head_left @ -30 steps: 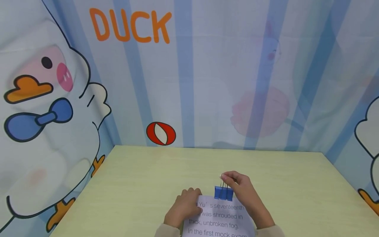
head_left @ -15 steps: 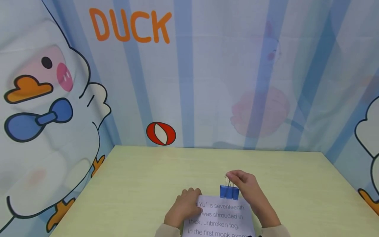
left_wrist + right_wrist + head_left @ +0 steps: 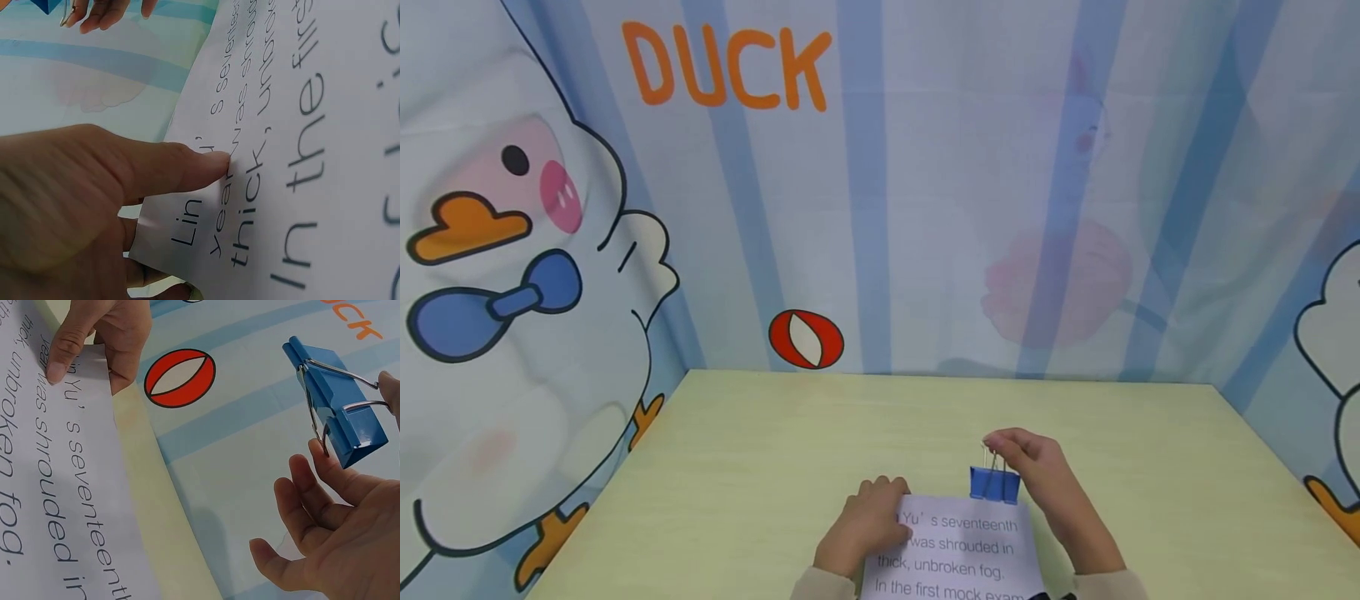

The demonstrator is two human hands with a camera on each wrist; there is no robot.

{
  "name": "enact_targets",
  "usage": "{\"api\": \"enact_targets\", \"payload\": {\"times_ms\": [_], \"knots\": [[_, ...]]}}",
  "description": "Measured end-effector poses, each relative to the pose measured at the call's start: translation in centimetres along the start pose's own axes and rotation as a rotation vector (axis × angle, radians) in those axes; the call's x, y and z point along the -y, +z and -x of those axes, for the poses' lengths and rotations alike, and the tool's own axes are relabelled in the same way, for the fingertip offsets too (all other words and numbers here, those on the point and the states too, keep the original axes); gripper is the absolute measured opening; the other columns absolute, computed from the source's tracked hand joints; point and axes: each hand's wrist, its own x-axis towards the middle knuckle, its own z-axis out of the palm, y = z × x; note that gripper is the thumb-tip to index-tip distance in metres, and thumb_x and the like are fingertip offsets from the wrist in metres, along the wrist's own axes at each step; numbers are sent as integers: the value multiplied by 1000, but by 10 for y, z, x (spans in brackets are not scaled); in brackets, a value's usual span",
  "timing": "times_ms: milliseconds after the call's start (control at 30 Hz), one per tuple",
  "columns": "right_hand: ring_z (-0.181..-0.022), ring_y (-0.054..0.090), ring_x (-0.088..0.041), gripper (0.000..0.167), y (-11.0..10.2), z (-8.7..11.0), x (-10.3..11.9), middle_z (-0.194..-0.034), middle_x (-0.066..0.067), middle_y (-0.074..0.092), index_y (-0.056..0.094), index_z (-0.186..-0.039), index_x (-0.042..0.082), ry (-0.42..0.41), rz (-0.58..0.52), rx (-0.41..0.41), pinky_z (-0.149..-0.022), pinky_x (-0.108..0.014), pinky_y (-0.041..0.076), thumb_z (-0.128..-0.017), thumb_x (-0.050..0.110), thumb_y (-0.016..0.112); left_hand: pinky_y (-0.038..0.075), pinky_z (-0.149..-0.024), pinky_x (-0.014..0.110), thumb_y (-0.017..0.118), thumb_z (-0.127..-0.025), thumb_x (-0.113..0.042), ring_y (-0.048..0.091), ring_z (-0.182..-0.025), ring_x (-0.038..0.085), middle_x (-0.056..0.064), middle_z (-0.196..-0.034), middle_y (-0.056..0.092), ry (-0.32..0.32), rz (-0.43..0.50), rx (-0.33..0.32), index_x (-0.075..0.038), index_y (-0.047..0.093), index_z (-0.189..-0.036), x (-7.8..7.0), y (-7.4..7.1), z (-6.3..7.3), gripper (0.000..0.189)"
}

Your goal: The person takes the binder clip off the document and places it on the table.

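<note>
A blue binder clip [image 3: 995,484] with silver wire handles is pinched by my right hand [image 3: 1052,483], which holds it by the handles at the paper's top right. In the right wrist view the clip [image 3: 340,403] is apart from the sheets, between the thumb at the frame's edge and a fingertip. My left hand [image 3: 867,521] grips the top left corner of the printed paper [image 3: 958,550]. In the left wrist view its thumb [image 3: 187,165] lies on the text, and the other fingers are partly hidden behind the sheet.
The pale yellow table [image 3: 760,467] extends around the paper. Behind it hangs a blue striped curtain [image 3: 940,208] printed with a duck, a red ball and the word DUCK. A small black piece [image 3: 1051,597] shows at the bottom edge, too cut off to identify.
My right hand has shifted to the right with the binder clip, along the paper's top edge, and slightly farther from me. The left hand stays at the paper's corner.
</note>
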Motion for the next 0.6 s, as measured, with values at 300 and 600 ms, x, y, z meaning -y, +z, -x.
{"api": "enact_targets", "payload": {"times_ms": [300, 600], "knots": [[-112, 55, -17, 36, -11, 2, 1, -121, -14, 66, 67, -118, -4, -7, 13, 4, -101, -35, 43, -105, 26, 51, 47, -83, 47, 82, -77, -11, 48, -86, 21, 0, -90, 56, -1, 4, 4, -8, 67, -108, 0, 1, 0, 35], [-111, 55, -17, 36, -22, 5, -1, -119, -11, 66, 67, -118, -3, -23, 24, 50, -102, -40, 41, -105, 25, 50, 47, -83, 48, 82, -76, -11, 48, -86, 21, 0, -89, 56, 2, 9, 2, -8, 67, -108, 1, 2, -1, 35]]}}
